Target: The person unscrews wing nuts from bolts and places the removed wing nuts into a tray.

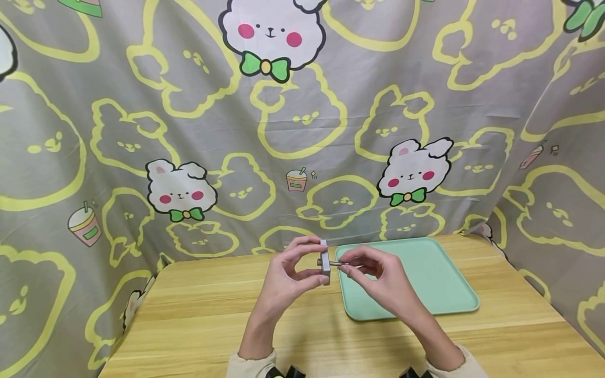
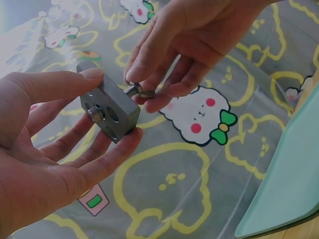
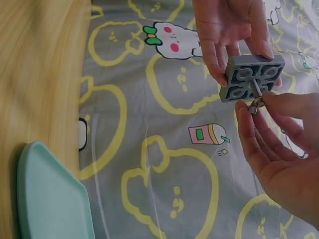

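Observation:
A flat grey square block [image 1: 325, 273] is held up above the table by my left hand [image 1: 285, 277], thumb and fingers gripping its opposite edges. A metal bolt [image 3: 255, 88] runs through the block's middle; its round head [image 2: 95, 113] sticks out on the left-hand side, among several holes. On the other side, the ribbed face with ring-shaped recesses shows in the right wrist view. My right hand [image 1: 382, 274] pinches a small metal nut [image 3: 258, 102], which looks like a wing nut, at the bolt's far end. Fingertips partly cover it.
A mint-green tray [image 1: 411, 283] lies on the wooden table [image 1: 203, 304], behind and below my right hand. A grey curtain [image 1: 302, 210] with yellow outlines and white cartoon animals hangs along the table's back and sides.

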{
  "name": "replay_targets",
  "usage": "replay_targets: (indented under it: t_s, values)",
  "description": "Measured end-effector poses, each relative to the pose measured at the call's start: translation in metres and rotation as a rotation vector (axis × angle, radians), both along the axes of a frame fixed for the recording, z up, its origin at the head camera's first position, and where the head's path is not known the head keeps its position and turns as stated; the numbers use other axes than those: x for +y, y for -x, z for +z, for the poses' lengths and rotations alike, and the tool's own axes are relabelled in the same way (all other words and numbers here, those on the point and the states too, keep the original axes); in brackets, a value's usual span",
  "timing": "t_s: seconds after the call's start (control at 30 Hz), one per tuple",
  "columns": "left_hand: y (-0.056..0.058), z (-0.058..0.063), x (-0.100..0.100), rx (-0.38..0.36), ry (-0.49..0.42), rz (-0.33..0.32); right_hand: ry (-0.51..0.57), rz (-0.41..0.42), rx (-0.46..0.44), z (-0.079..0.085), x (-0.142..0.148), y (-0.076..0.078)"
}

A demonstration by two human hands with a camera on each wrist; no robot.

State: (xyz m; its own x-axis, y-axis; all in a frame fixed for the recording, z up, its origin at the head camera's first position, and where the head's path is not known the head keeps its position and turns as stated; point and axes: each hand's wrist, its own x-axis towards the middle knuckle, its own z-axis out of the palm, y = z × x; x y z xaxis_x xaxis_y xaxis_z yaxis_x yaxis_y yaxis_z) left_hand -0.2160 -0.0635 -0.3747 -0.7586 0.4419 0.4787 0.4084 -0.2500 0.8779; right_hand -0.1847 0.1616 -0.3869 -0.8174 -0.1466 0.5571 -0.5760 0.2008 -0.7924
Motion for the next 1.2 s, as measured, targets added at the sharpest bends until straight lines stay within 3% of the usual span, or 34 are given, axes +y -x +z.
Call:
replay_targets:
  t_s: [0.23, 0.4, 0.53, 0.77, 0.9, 1.03, 1.2]
  values:
    - [0.000, 0.000, -0.001, 0.012, -0.008, -0.003, -0.006, 0.049, 0.147, -0.003, 0.000, 0.003]
    - [0.000, -0.001, -0.002, 0.024, -0.026, -0.009, -0.107, 0.003, 0.336, -0.008, 0.001, 0.009]
    - [0.001, -0.001, -0.002, 0.028, -0.039, -0.012, -0.128, -0.019, 0.376, -0.008, 0.000, 0.009]
    - [0.000, -0.001, -0.002, 0.028, -0.037, -0.016, 0.007, 0.090, 0.213, -0.005, 0.001, 0.006]
    - [0.001, -0.001, -0.001, 0.028, -0.033, -0.016, 0.069, 0.053, 0.085, -0.003, 0.003, 0.004]
    - [0.001, -0.001, 0.000, 0.031, -0.030, -0.015, 0.119, 0.006, -0.102, 0.000, 0.006, 0.004]
    - [0.001, -0.002, 0.001, 0.035, -0.022, -0.010, 0.104, 0.020, -0.301, 0.002, 0.009, 0.003]
